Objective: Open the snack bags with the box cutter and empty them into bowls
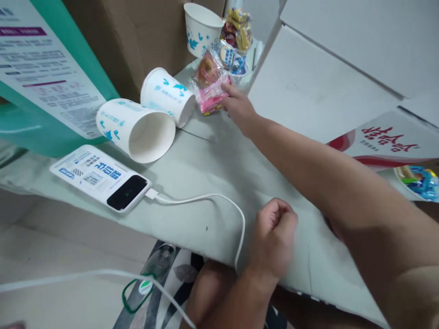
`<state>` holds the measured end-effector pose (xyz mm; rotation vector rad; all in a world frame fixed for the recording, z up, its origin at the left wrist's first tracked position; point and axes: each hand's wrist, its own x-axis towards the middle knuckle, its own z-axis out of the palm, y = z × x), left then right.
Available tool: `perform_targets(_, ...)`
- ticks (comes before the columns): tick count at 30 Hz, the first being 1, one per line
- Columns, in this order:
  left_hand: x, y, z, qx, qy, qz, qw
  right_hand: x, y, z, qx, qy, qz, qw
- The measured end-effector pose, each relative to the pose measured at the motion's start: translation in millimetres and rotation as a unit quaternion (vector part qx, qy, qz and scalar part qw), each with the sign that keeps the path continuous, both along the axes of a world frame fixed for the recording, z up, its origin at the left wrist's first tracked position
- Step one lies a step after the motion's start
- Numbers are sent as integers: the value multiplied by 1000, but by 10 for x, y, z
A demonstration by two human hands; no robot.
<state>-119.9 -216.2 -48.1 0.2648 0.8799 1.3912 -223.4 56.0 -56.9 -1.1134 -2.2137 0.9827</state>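
Note:
My right hand reaches to the far side of the table, its fingers pinching the edge of a pink wrapped snack packet. Touching that packet is a clear-wrapped round brown snack. Behind them, a paper cup of wrapped sweets has blue wrappers in it, with gold and red wrapped sweets above. My left hand rests in a loose fist near the table's front edge, beside a white cable; I see nothing in it.
Two paper cups lie on their sides at left; another cup stands behind. A white power bank is plugged into the cable. A green jug, cardboard box and white boxes border the table. Sweets fill a cup at right.

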Motion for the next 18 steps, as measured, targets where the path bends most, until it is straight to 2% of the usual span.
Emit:
perform_targets(3, 36, 8, -38, -2, -8, 51, 999, 601, -505, 335, 8, 39, -29, 999)
perform_targets(5, 60, 22, -48, -7, -35, 109, 993, 1136, -989, 547, 24, 78, -35, 996)
perform_targets(7, 84, 31, -28, -5, -82, 145, 986, 1710, -1542, 632, 18, 161, -42, 986)
perform_targets(9, 120, 28, 12, 14, -121, 131, 984, 2239, -2101, 541, 31, 230, -80, 969)
perform_targets(11, 193, 18, 47, 50, -130, 81, 987, 2656, -2603, 309, 23, 244, -134, 960)
perform_targets(13, 318, 15, 48, 78, -108, 21, 991, 2940, -3000, 38, -6, 247, -171, 954)
perform_targets(15, 490, 22, 7, 92, -41, -23, 995, 3122, -3275, -164, -52, 238, -183, 952)
perform_targets(18, 776, 33, -99, 135, 119, -41, 983, 3321, -3500, -271, -112, 217, -179, 953)
